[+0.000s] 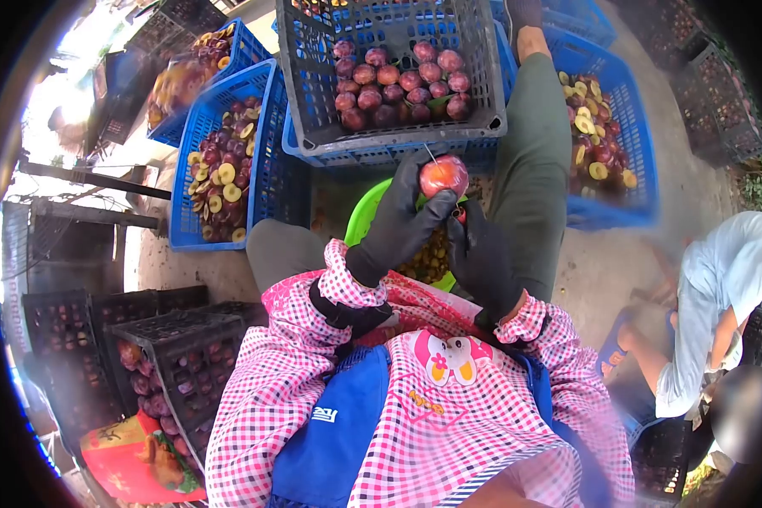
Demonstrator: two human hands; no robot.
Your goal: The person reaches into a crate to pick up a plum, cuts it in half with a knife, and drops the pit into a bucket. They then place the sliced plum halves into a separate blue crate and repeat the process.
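Note:
A red plum point(443, 176) is gripped in my black-gloved left hand point(400, 222), thumb across its lower side. My right hand point(485, 258), gloved too, is closed just below the plum around a small knife with a reddish handle point(459, 215). The thin metal tip point(430, 153) shows past the plum's upper left, and the rest of the blade is hidden. Under both hands, between my knees, sits a bright green basin point(362, 213) with cut plum pieces point(432, 258) in it, partly covered by my hands and sleeves.
Straight ahead, a black crate point(394, 138) of whole plums point(389, 76) rests on a blue crate point(381, 158). Blue crates of cut plums stand left point(178, 195) and right point(639, 144). Black crates point(173, 356) are stacked at lower left. Another person point(720, 279) bends over at the right.

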